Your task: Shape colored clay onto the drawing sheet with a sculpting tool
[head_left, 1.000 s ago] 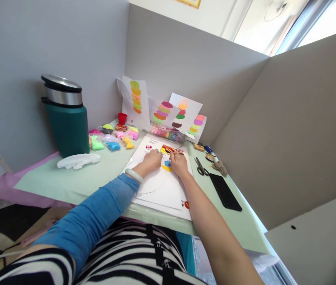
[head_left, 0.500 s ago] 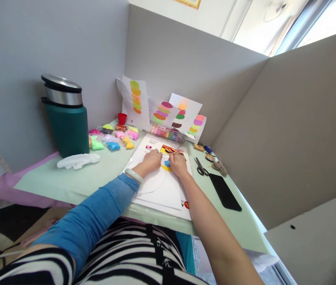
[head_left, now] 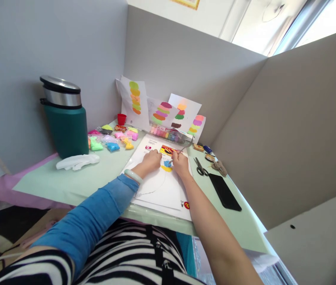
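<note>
A white paper [head_left: 156, 188] lies before me, with a blue patch [head_left: 167, 163] just above a yellow patch [head_left: 166, 169], perhaps soft clay. My right hand [head_left: 180, 163] pinches a thin grey tool [head_left: 189, 144] whose kind I cannot make out. Its lower tip meets the blue patch, and its other end slants up to the right. Left of the patches, my left hand [head_left: 152, 160] rests on the paper with curled fingers; whatever they hold, if anything, is hidden. A printed picture [head_left: 166, 151] shows between the hands.
To the left stand a green flask [head_left: 67, 130], a white glove [head_left: 78, 161] and several bags of coloured clay [head_left: 113, 147]. Scissors [head_left: 200, 167] and a black phone [head_left: 225, 192] lie right. Behind are colour-striped sheets [head_left: 135, 99], a clear case [head_left: 168, 133] and grey partitions [head_left: 186, 51].
The thin tool's upper end has swung upward and now stands out above my right hand. More of the blue patch shows. My left hand has stayed in place.
</note>
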`<state>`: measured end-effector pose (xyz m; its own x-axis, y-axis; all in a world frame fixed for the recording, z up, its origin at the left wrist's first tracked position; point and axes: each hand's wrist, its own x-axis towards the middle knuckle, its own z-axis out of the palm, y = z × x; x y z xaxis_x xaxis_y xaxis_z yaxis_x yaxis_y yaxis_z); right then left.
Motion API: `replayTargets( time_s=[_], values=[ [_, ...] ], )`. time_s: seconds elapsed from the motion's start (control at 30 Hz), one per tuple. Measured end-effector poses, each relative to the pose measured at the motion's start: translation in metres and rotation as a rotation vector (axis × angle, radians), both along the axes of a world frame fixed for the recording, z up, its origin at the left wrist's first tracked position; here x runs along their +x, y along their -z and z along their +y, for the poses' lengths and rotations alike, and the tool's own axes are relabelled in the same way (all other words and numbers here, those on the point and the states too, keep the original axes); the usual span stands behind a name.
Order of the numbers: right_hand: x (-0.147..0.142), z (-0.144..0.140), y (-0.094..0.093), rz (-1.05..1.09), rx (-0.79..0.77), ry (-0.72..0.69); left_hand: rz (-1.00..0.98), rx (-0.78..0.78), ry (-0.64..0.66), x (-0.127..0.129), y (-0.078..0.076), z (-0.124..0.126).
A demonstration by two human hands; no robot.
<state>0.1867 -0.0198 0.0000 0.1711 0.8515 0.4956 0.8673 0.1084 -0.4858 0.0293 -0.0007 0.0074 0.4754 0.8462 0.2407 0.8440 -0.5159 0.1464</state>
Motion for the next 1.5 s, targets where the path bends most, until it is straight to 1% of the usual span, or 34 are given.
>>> replayTargets(
  time_s=[0.1, 0.33, 0.6, 0.93, 1.23, 1.5],
  values=[
    [0.0041, 0.0007, 0.0009, 0.049, 0.034, 0.003, 0.0, -0.015, -0.006, 0.0002, 0.0, 0.0008],
    [0.0033, 0.0033, 0.0053, 0.034, 0.004, -0.034, -0.005, -0.035, -0.01, -0.0001, -0.0015, 0.0001],
    [0.0005, 0.0028, 0.0073, -0.022, -0.005, -0.074, -0.01, 0.004, -0.006, -0.0005, -0.0003, -0.0003],
    [-0.0021, 0.0025, 0.0057, -0.072, -0.022, -0.058, -0.007, 0.0, -0.005, -0.0009, -0.0006, -0.0011],
    [-0.0029, 0.0008, 0.0044, -0.073, -0.025, -0.054, -0.012, -0.041, -0.02, -0.0006, -0.0032, -0.0027],
    [-0.002, 0.0014, 0.0051, -0.074, -0.018, -0.053, -0.016, -0.009, -0.003, -0.0004, 0.0, 0.0001]
  ],
)
